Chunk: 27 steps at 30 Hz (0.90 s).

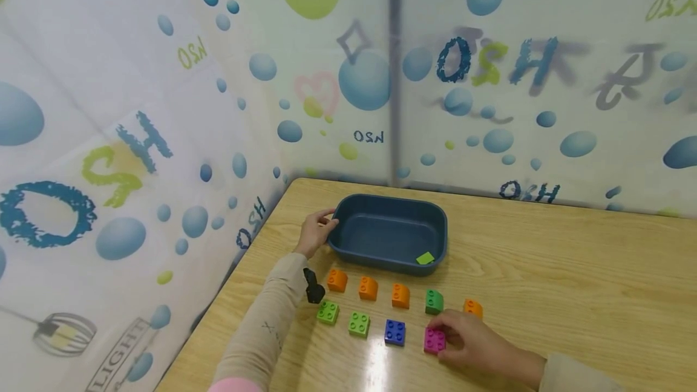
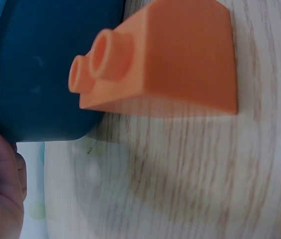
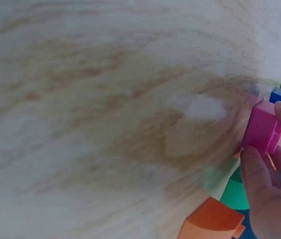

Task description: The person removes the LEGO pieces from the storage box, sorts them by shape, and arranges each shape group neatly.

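Observation:
A dark blue plastic tub point(image 1: 388, 236) stands on the table with a small light-green piece point(image 1: 425, 258) lying in its front right corner. My left hand point(image 1: 316, 233) grips the tub's left rim. In front of the tub, my right hand point(image 1: 476, 343) pinches a magenta toy brick point(image 1: 434, 340) between thumb and fingers; in the right wrist view the magenta brick point(image 3: 260, 128) sits between the fingertips. Just beyond that hand are a green brick point(image 1: 434, 301) and a partly covered orange brick point(image 1: 473, 307). To its left sits a blue brick point(image 1: 394, 332).
Further orange bricks point(image 1: 368, 288) form a row along the tub's front, one point(image 2: 180, 59) looming close in the left wrist view. Two light-green bricks point(image 1: 359, 323) lie left of the blue one. A black device point(image 1: 313, 287) is at the left wrist. Patterned curtains point(image 1: 490, 89) border the wooden table point(image 1: 572, 277).

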### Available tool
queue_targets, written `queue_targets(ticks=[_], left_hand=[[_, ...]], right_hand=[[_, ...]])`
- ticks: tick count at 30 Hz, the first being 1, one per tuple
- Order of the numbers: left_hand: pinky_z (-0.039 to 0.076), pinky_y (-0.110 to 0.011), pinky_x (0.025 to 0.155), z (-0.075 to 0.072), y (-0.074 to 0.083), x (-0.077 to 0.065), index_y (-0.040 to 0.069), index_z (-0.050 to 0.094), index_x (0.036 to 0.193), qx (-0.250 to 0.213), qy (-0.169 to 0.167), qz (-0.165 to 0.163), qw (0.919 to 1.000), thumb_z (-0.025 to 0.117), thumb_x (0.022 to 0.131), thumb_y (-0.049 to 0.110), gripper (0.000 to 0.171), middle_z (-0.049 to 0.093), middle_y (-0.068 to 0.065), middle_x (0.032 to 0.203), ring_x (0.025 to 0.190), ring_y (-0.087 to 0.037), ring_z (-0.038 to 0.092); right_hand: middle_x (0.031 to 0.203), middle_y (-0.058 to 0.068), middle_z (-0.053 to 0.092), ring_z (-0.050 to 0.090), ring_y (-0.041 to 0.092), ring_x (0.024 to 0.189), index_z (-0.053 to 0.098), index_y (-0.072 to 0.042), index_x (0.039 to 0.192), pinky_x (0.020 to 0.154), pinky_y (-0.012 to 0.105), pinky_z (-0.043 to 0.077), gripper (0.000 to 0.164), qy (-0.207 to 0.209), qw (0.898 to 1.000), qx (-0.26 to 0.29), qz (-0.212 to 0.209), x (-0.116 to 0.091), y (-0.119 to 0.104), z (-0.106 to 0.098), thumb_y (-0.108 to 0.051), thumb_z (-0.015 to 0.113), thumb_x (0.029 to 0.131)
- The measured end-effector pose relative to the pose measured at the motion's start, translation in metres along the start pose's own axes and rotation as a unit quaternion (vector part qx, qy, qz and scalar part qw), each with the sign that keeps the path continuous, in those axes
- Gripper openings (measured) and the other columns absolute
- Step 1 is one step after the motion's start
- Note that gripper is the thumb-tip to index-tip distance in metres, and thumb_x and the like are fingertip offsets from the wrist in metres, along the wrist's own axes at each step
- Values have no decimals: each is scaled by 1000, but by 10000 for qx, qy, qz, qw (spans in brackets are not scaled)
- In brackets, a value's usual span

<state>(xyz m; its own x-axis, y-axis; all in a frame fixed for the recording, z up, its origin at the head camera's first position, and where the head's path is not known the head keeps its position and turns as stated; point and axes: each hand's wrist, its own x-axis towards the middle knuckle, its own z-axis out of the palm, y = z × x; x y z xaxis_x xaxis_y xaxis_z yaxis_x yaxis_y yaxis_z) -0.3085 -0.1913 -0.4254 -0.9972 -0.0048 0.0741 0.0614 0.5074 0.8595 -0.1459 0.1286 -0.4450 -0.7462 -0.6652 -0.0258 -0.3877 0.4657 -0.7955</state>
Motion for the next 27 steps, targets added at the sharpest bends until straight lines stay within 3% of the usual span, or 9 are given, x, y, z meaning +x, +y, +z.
queue_targets(ticks=[8, 13, 19, 27], left_hand=[[47, -29, 47, 0, 1, 0, 5, 55, 120, 0, -17, 16, 10000, 58, 86, 12, 35, 54, -15, 85, 54, -14, 51], [49, -38, 52, 0, 2, -1, 6, 55, 120, -43, -6, -60, 10000, 59, 86, 12, 36, 54, -15, 85, 52, -14, 51], [49, -37, 50, -1, 1, -1, 6, 55, 120, -29, 21, -27, 10000, 58, 86, 12, 35, 53, -14, 84, 52, -13, 50], [49, -36, 50, 0, 0, -1, 7, 56, 120, -44, 36, -34, 10000, 58, 86, 12, 35, 53, -15, 85, 50, -14, 50]], right_hand=[[106, 3, 57, 53, 13, 94, 56, -5, 109, 79, 29, 46, 40, 8, 9990, -446, 53, -3, -4, 0, -24, 69, 76], [110, 7, 55, 53, 22, 98, 54, -2, 113, 79, 31, 47, 44, -103, 9992, -326, 217, -3, -12, -8, -25, 67, 78], [105, 10, 58, 55, 25, 94, 56, 1, 109, 74, 31, 49, 35, -120, 9986, -514, -104, 12, -32, -37, -22, 62, 83], [102, 8, 59, 56, 19, 87, 58, -1, 107, 75, 34, 48, 28, 463, 9877, -1308, -723, 49, -40, -83, -17, 61, 84]])
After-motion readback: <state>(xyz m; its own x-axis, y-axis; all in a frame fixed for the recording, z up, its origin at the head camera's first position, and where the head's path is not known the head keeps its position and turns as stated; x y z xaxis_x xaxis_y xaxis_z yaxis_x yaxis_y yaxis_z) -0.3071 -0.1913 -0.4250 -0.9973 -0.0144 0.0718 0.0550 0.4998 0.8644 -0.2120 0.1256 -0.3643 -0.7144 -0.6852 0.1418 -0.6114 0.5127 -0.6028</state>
